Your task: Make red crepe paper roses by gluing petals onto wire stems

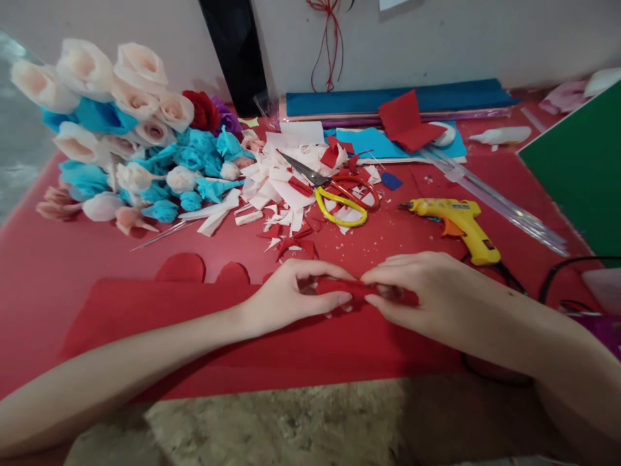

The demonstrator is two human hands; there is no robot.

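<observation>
Between both hands is a piece of red crepe paper (358, 288), pinched near its middle. My left hand (295, 292) is closed on its left part, thumb in front and fingers behind. My right hand (412, 288) grips the right part between thumb and fingertips, close to the left fingertips. Beneath the hands lies a large red crepe paper sheet (160, 317) along the table's front edge. Rounded red paper pieces (182, 267) stick out at its far side, left of my left hand.
Paper flowers (140, 110) crowd the left. Scissors (334, 194) with red and yellow handles lie by white scraps (272, 188). A yellow glue gun (456, 223) rests behind my right hand, near clear sticks (504, 200), a glue bottle (504, 135) and a green board (577, 162).
</observation>
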